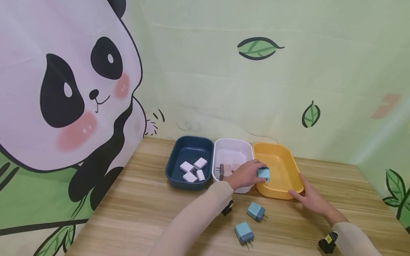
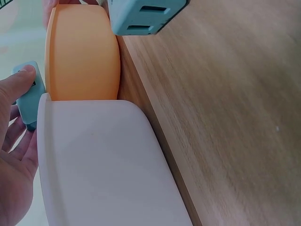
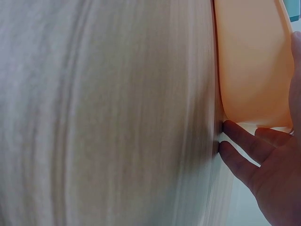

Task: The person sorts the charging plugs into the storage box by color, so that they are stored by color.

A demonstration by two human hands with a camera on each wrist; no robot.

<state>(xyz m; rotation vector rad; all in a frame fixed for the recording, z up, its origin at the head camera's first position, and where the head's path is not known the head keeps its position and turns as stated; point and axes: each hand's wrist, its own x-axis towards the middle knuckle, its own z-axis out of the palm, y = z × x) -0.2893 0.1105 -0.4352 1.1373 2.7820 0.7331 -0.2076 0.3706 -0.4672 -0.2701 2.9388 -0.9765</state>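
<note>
Between thumb and fingertips, my left hand (image 1: 246, 174) pinches a light blue charger plug (image 1: 263, 173) over the left side of the yellow tray (image 1: 282, 163). The left wrist view also shows this plug (image 2: 29, 94) just beyond the tray rims. My right hand (image 1: 315, 199) touches the yellow tray at its front right corner, thumb at the front and fingers along the right side. In the right wrist view those fingers (image 3: 244, 141) look spread and fairly straight against the tray's end. Two more blue plugs, one farther back (image 1: 256, 211) and one nearer (image 1: 244, 233), lie on the table.
A white tray (image 1: 232, 147) holds pink plugs (image 1: 225, 171), partly hidden by my left hand. Left of it, a dark blue tray (image 1: 192, 141) holds several white plugs (image 1: 190, 176). The three trays stand side by side on the wooden table (image 1: 134, 199), before a printed cloth backdrop.
</note>
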